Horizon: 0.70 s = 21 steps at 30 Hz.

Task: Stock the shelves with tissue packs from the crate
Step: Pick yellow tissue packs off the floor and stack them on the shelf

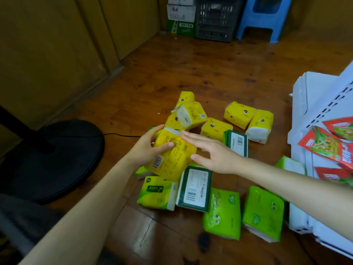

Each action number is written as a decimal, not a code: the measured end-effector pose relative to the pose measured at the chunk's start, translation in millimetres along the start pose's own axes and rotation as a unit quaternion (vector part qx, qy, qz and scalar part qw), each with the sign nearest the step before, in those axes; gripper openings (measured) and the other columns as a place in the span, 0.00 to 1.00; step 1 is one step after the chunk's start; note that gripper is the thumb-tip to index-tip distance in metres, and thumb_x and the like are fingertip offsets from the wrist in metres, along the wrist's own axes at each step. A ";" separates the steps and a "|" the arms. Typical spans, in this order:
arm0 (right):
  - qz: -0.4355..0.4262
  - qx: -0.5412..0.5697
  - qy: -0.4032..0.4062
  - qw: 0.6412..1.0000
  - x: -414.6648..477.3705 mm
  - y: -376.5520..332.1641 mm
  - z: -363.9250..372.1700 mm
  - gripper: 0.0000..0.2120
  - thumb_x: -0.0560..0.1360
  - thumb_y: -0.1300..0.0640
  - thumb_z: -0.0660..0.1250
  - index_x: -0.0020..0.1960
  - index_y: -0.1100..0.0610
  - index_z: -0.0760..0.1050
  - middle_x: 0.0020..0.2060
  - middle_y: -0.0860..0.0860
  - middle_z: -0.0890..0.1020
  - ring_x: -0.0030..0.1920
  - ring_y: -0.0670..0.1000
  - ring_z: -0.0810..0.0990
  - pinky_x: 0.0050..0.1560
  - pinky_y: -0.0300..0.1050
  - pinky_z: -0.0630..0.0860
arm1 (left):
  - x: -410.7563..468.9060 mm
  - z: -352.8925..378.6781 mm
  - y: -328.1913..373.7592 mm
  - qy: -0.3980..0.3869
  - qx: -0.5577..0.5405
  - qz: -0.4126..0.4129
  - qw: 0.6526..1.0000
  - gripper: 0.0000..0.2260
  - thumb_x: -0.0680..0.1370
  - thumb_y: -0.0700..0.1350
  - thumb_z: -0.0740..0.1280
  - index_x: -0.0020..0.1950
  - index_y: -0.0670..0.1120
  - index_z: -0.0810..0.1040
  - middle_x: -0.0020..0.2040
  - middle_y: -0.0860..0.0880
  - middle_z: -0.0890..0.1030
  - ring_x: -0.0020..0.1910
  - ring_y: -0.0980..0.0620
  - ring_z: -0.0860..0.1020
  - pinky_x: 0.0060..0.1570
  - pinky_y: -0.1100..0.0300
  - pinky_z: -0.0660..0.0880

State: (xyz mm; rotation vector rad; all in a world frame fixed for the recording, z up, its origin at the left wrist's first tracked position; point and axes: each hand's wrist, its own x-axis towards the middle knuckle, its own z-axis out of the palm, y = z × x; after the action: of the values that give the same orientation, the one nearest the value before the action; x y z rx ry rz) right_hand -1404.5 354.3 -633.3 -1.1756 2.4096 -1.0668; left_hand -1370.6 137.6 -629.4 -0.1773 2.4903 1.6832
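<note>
Several yellow and green tissue packs lie scattered on the wooden floor (191,69). My left hand (148,146) grips a yellow tissue pack (172,159) lifted above the pile, thumb on its printed back face and fingers round its left edge. My right hand (214,152) reaches over from the right with straight fingers; its fingertips lie at the pack's upper right edge. More yellow packs (239,113) lie behind, green packs (222,213) lie in front. A white shelf unit (313,96) stands at the right. A dark grey crate (215,18) stands far back.
A black fan base (63,157) with its cable sits on the floor at the left. Red snack bags (328,144) lie on the shelf at the right. A blue stool (265,18) and stacked cartons (181,18) stand beside the crate. Brown wall panels line the left.
</note>
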 end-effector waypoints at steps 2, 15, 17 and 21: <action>0.053 0.122 0.069 0.989 2.0 -6.8 7.6 0.26 0.77 0.60 0.63 0.71 0.45 0.58 0.70 0.38 0.60 0.71 0.38 0.59 0.63 0.27 0.65 | -3.2 -2.8 -4.2 0.019 -0.042 -0.009 0.999 0.30 0.74 0.43 0.68 0.74 0.49 0.60 0.63 0.48 0.73 0.62 0.49 0.74 0.45 0.65 0.76; 0.303 0.641 0.133 0.693 24.4 -19.0 42.2 0.22 0.75 0.41 0.62 0.66 0.46 0.68 0.61 0.53 0.78 0.57 0.55 0.78 0.53 0.58 0.77 | -5.7 -0.9 2.3 0.116 -0.040 0.062 0.991 0.21 0.75 0.45 0.69 0.67 0.53 0.69 0.66 0.47 0.69 0.61 0.53 0.73 0.57 0.60 0.75; 0.301 0.627 0.171 0.698 22.6 -14.1 33.9 0.24 0.73 0.40 0.63 0.67 0.46 0.68 0.60 0.52 0.78 0.58 0.55 0.78 0.54 0.59 0.76 | -6.6 -1.6 3.6 0.123 0.024 0.041 0.991 0.23 0.74 0.51 0.69 0.68 0.51 0.70 0.68 0.47 0.66 0.68 0.51 0.66 0.64 0.59 0.67; 0.293 0.538 0.237 0.754 7.6 -18.5 4.0 0.28 0.66 0.34 0.67 0.64 0.38 0.68 0.70 0.47 0.67 0.70 0.54 0.66 0.61 0.60 0.71 | -11.1 21.3 21.3 0.080 -0.058 0.028 0.995 0.22 0.76 0.60 0.62 0.65 0.50 0.72 0.64 0.52 0.73 0.63 0.54 0.71 0.55 0.62 0.68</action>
State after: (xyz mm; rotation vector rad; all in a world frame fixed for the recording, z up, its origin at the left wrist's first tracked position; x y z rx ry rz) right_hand -1396.6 339.0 -622.3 0.2582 1.5877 -2.1526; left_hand -1362.4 165.5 -615.9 -0.2672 2.5315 1.9107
